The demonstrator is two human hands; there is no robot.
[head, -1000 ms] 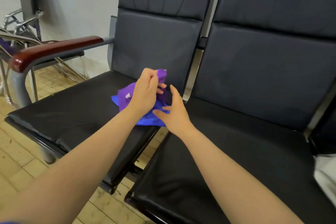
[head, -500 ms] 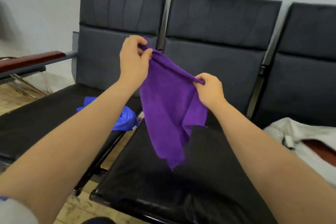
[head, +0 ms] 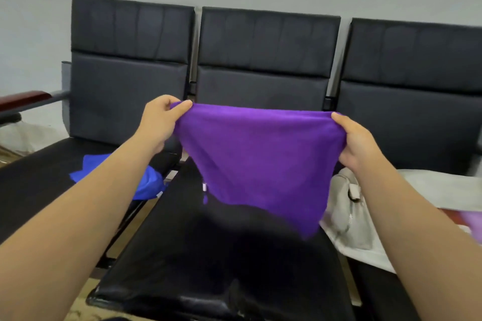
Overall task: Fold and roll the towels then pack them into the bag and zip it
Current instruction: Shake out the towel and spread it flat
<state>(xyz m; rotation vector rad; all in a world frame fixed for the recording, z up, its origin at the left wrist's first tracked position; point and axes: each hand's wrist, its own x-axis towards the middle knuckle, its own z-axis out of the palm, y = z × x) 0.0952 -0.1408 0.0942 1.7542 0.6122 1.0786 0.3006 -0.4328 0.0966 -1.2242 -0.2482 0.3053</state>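
Purple towel [head: 260, 159] hangs spread in the air above the middle seat [head: 208, 255], pulled taut between your hands. Your left hand [head: 159, 122] pinches its top left corner between thumb and curled fingers, and your right hand [head: 357, 143] grips the top right corner. The blue towel [head: 148, 185] lies crumpled at the right edge of the left seat [head: 52, 177], and the bag [head: 349, 211] sits at the left edge of the right seat [head: 375, 289].

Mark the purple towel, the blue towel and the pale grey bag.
Purple cloth towel [head: 260, 159]: head view, middle of the hanging cloth.
Blue cloth towel [head: 150, 186]: head view, its bunched end.
Pale grey fabric bag [head: 344, 211]: head view, its side panel.
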